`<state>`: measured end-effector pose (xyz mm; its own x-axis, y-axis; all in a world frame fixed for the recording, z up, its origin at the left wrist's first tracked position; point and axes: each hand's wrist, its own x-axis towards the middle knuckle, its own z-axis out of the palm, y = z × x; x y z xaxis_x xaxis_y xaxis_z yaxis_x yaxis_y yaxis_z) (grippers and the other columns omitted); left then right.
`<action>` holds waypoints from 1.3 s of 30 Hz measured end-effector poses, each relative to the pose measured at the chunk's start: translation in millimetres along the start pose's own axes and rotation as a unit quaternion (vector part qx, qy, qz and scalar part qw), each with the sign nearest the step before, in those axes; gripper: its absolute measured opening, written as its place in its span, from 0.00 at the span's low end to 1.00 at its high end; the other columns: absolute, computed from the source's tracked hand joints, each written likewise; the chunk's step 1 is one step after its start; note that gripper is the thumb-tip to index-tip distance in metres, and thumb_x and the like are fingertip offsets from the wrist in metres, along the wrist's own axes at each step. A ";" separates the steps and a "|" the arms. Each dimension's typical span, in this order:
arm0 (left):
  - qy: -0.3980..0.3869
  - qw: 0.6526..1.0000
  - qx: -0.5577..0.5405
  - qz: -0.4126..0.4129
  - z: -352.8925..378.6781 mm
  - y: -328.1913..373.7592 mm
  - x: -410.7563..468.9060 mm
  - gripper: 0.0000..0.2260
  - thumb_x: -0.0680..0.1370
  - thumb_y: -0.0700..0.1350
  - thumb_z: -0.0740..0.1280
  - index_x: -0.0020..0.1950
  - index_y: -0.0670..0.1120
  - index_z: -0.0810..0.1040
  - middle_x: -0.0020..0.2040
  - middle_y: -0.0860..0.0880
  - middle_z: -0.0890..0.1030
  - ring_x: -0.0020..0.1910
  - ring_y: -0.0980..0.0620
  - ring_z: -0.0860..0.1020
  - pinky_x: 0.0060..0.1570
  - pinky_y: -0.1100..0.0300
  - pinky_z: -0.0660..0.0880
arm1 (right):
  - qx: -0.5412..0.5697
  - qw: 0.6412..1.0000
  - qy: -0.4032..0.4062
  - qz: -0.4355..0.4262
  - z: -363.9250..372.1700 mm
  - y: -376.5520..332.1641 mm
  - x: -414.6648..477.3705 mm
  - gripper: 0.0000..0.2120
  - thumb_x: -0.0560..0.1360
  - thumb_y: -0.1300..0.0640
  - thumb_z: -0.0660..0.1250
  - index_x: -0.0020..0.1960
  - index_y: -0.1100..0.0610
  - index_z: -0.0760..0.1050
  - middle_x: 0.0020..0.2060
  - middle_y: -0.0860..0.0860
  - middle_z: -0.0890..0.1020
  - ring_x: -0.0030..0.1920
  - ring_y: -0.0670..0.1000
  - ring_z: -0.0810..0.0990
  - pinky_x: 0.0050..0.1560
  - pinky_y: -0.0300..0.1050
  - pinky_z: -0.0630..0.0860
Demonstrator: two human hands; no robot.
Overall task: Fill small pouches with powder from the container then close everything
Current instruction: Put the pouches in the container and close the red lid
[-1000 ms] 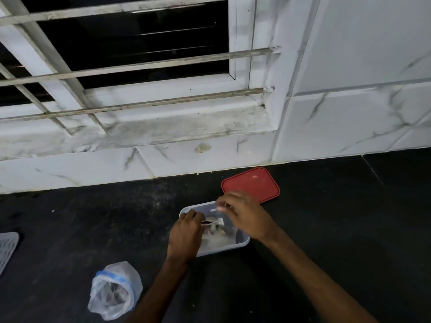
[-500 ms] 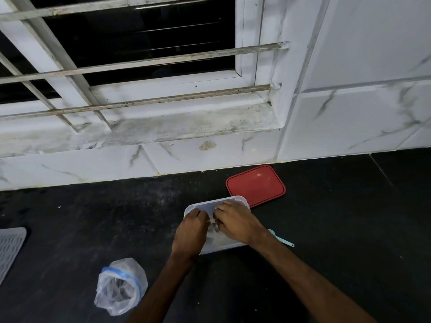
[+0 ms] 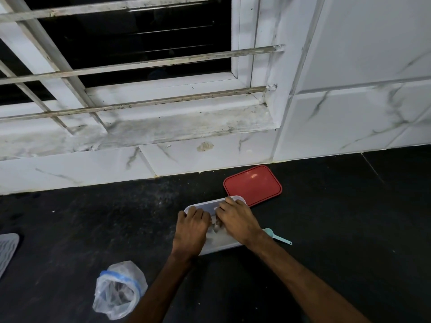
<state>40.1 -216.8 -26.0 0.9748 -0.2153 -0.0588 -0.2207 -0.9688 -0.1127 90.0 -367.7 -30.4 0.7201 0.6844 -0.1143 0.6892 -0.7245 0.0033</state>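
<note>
Hands first: your left hand (image 3: 192, 231) and right hand (image 3: 240, 220) are both over the clear rectangular plastic container (image 3: 220, 247). Knuckles are up and fingers curled, and they're pinching the small clear plastic pouch (image 3: 215, 226) between them. Your right fingertips sit on its whitish top strip, while your left fingertips are tucked under, so I can't see exactly where they grip. The pouch looks thin and crinkly and hangs inside the container, above some pale powder (image 3: 222, 238) on the bottom.

The container is on the matte, speckled black worktop (image 3: 349, 229). Its flat red plastic lid (image 3: 253, 185), glossy with rounded corners, lies just behind it at the far right corner, near the white marbled wall tiles (image 3: 349, 127). A crumpled clear plastic bag with a blue band (image 3: 120, 290) sits beside your left forearm. A white ribbed mat (image 3: 8, 248) pokes in at the left edge.

What's changed: a second ago your right hand was holding the small teal plastic scoop (image 3: 278, 238) up at the pouch. Now the scoop is lying on the worktop just right of the container, by your right wrist, and that hand has joined the left on the pouch. Lid and bag haven't budged.
</note>
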 end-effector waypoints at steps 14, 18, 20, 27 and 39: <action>-0.176 0.971 -0.141 0.085 2.5 -1.1 -1.9 0.18 0.83 0.55 0.55 0.64 0.49 0.77 0.69 0.49 0.71 0.67 0.50 0.70 0.64 0.55 0.67 | 0.288 0.922 0.214 0.143 18.1 86.6 -26.1 0.13 0.80 0.55 0.64 0.64 0.54 0.77 0.60 0.49 0.80 0.63 0.49 0.74 0.65 0.48 0.71; -0.214 0.945 -0.242 0.055 2.7 5.5 -0.6 0.23 0.82 0.56 0.56 0.76 0.51 0.63 0.76 0.50 0.64 0.74 0.49 0.63 0.72 0.55 0.60 | 0.176 0.975 -0.039 0.127 43.5 117.5 -11.8 0.38 0.76 0.41 0.66 0.79 0.50 0.53 0.79 0.50 0.52 0.79 0.53 0.47 0.77 0.60 0.53; -0.237 0.938 -0.247 0.055 2.5 6.1 0.8 0.23 0.82 0.57 0.55 0.77 0.53 0.62 0.77 0.50 0.65 0.75 0.51 0.62 0.73 0.56 0.59 | 0.137 0.977 -0.113 0.120 53.6 120.2 -10.4 0.43 0.74 0.40 0.67 0.80 0.48 0.46 0.79 0.47 0.44 0.79 0.53 0.41 0.76 0.61 0.48; -0.107 0.957 -0.260 0.069 -6.5 -7.4 0.5 0.21 0.82 0.58 0.54 0.75 0.55 0.66 0.75 0.59 0.65 0.73 0.59 0.64 0.69 0.62 0.63 | -0.022 0.986 -0.129 0.100 47.9 111.0 -9.2 0.29 0.82 0.52 0.56 0.79 0.56 0.49 0.79 0.55 0.53 0.78 0.55 0.53 0.76 0.54 0.55; 0.076 0.966 -0.231 -0.092 3.1 -23.0 -22.6 0.28 0.81 0.54 0.59 0.78 0.47 0.58 0.79 0.49 0.54 0.78 0.49 0.55 0.75 0.52 0.58 | -0.060 0.972 0.172 0.147 -26.8 132.0 -23.0 0.16 0.67 0.56 0.59 0.51 0.59 0.76 0.39 0.55 0.82 0.41 0.58 0.80 0.34 0.49 0.76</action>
<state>23.0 -189.3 -25.2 0.9973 -0.0163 0.0711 -0.0403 -0.9361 0.3493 166.6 -476.9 -0.7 0.8579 0.4499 0.2482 0.4385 -0.8928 0.1029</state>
